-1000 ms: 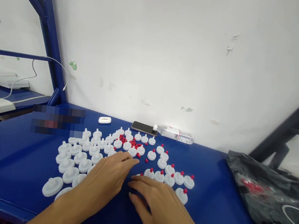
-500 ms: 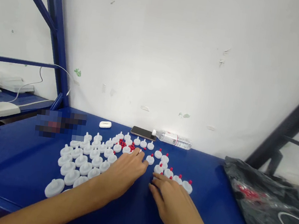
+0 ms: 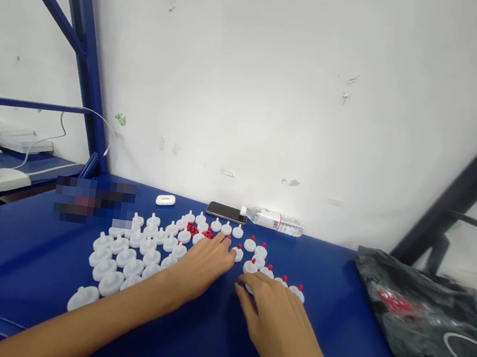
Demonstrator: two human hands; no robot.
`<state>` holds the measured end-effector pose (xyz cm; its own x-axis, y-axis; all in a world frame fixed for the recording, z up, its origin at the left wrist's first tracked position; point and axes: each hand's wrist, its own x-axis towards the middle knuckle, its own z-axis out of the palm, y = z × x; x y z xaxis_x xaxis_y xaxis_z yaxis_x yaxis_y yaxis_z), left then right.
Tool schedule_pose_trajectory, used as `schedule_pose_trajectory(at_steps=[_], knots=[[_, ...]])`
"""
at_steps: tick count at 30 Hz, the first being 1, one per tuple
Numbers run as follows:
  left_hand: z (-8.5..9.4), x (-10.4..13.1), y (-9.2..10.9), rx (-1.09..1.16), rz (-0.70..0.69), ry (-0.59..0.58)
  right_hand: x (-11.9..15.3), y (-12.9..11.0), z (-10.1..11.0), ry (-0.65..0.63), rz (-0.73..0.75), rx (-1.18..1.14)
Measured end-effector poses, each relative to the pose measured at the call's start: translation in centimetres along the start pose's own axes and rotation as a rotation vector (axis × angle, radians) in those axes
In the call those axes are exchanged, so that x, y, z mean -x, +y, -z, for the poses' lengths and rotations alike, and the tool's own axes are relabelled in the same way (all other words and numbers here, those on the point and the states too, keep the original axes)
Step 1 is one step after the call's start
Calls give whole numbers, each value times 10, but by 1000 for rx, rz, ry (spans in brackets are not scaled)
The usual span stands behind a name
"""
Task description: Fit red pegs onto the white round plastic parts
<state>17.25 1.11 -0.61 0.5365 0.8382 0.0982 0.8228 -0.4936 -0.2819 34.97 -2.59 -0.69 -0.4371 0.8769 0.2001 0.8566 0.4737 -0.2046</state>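
Note:
White discs with short nozzles cover the left and middle of the blue table. Small red caps lie loose among them. On the right, several discs carry red caps. My left hand is palm down beside the loose caps, its fingertips closed; a red tip shows just beyond them, and what they pinch is hidden. My right hand is curled low at the front of the capped discs. Its thumb and forefinger are around a white disc, partly covered by the hand.
At the wall lie a white case, a phone and a clear bottle. A black plastic bag with red pieces in clear wrap is at the right. Blue frame bars rise at the left.
The view has shifted slightly. A red tip now shows by my left fingertips, where a white tip was before. My right thumb and forefinger have drawn closer together.

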Motion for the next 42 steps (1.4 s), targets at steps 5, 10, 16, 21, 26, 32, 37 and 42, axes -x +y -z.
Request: schedule_pose_trajectory(at_steps=[5, 10, 16, 21, 26, 32, 37, 42], knots=[[0, 2, -18, 23, 63, 45, 0, -1, 1, 1, 6, 9], [18, 14, -27, 43, 150, 96, 0, -2, 1, -17, 20, -14], [34, 50, -30, 126, 299, 175, 3, -6, -4, -63, 106, -138], [26, 83, -29, 184, 368, 90, 5, -12, -5, -105, 114, -167], [6, 89, -27, 215, 317, -71, 7, -13, -6, -114, 110, -168], [12, 74, -14, 453, 248, 139, 7, -16, -6, -79, 90, -212], [17, 55, 0, 698, 202, 296, 2, -16, 1, 72, 4, -157], [1, 35, -4, 357, 382, 172, 1, -10, 1, 118, -112, -28]])
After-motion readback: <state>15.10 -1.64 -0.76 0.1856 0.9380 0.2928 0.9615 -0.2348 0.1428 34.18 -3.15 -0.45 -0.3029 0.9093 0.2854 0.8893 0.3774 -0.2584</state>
